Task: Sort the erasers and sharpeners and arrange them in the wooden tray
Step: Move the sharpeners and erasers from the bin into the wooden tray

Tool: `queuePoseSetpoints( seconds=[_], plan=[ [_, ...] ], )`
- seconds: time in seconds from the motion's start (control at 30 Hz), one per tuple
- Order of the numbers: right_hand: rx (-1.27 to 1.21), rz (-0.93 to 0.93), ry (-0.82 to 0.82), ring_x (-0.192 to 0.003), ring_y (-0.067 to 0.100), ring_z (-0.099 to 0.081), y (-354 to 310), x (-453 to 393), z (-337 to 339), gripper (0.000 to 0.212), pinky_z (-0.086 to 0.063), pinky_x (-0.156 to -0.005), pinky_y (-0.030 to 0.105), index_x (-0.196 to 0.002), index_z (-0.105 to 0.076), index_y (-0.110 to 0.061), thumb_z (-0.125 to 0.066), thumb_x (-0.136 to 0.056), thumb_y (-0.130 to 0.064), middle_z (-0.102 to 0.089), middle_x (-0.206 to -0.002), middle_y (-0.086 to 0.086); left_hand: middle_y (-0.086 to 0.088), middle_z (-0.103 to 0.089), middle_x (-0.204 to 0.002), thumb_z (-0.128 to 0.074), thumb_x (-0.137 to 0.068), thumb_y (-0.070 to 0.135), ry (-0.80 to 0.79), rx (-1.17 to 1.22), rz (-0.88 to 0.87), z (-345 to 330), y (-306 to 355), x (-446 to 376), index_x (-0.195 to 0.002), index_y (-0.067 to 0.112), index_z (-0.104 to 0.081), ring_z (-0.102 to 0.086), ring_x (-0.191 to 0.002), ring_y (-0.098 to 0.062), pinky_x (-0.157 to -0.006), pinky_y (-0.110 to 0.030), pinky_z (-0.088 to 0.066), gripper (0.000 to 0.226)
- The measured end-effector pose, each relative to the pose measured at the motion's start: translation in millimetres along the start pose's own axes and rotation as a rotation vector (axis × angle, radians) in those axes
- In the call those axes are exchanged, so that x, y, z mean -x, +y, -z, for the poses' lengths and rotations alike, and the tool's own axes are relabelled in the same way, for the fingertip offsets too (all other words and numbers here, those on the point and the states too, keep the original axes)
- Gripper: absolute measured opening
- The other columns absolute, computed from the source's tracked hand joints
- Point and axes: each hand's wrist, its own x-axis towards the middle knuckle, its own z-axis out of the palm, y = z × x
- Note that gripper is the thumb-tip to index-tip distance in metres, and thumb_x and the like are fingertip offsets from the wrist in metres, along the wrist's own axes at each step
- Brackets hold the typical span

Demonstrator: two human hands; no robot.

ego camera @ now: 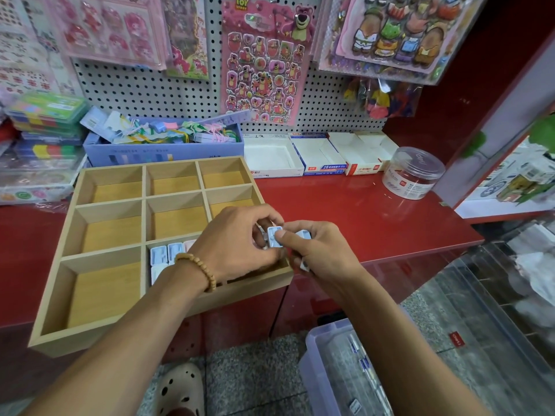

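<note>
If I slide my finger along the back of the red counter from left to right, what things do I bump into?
Green stacked boxes → blue box of hair clips → white open carton → blue-edged carton → red-edged carton → clear round tub.

A glossy red tabletop (375,211) runs beneath a white pegboard wall (144,85) hung with sticker sheets (264,70), red panelling (480,85) alongside, speckled grey floor (255,379) below.

Bare red counter (345,205) at three o'clock of wooden tray (69,223); blocked at twelve by blue box (162,154), at one by plastic jar (413,172)
</note>
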Motion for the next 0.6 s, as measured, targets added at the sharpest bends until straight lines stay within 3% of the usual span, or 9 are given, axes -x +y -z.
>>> queuePoseSetpoints(
  seconds=[0.13,0.23,0.3,0.43,0.6],
  plan=[
    [0.056,-0.009,0.086,-0.038,0.007,-0.037,-5,1,3,0.022,-0.029,-0.038,0.018,-0.081,-0.068,-0.008,-0.062,-0.098,-0.02,-0.06,-0.06,0.013,0.012,-0.067,-0.076,-0.081,-0.067,0.03,0.024,-0.079,0.057,1,-4,-3,-0.088,0.03,-0.069,-0.063,-0.069,-0.005,-0.066,-0.034,-0.055,0.024],
    [-0.018,-0.1,0.207,-0.041,0.009,-0.036,-2,0,13,0.029,-0.026,-0.036,0.019,-0.077,-0.059,-0.011,-0.059,-0.101,-0.027,-0.049,-0.055,0.002,0.013,-0.057,-0.091,-0.084,-0.067,0.035,-0.043,-0.224,0.137,1,-10,-6,-0.094,0.031,-0.067,-0.056,-0.078,-0.005,-0.071,-0.032,-0.051,0.032],
    [-0.105,-0.186,0.244,-0.043,0.01,-0.036,1,-1,19,0.027,-0.025,-0.036,0.021,-0.083,-0.059,-0.009,-0.057,-0.102,-0.028,-0.044,-0.055,-0.001,0.012,-0.052,-0.088,-0.085,-0.066,0.036,-0.088,-0.258,0.158,-1,-12,-6,-0.09,0.032,-0.065,-0.055,-0.076,-0.006,-0.072,-0.034,-0.052,0.032],
    [-0.317,-0.32,0.241,-0.043,0.01,-0.039,7,0,23,0.02,-0.026,-0.035,0.021,-0.09,-0.061,-0.006,-0.052,-0.102,-0.02,-0.047,-0.062,0.002,0.011,-0.056,-0.085,-0.084,-0.069,0.038,-0.115,-0.285,0.155,-8,-11,-6,-0.095,0.028,-0.068,-0.056,-0.075,-0.005,-0.074,-0.036,-0.054,0.032],
    [-0.458,-0.321,0.218,-0.047,0.014,-0.039,9,3,22,0.026,-0.026,-0.035,0.02,-0.099,-0.061,0.001,-0.038,-0.093,-0.01,-0.05,-0.066,0.007,0.012,-0.053,-0.086,-0.079,-0.075,0.045,-0.11,-0.403,0.12,-17,-11,-8,-0.101,0.026,-0.066,-0.048,-0.085,-0.007,-0.07,-0.027,-0.047,0.034]
  ],
)
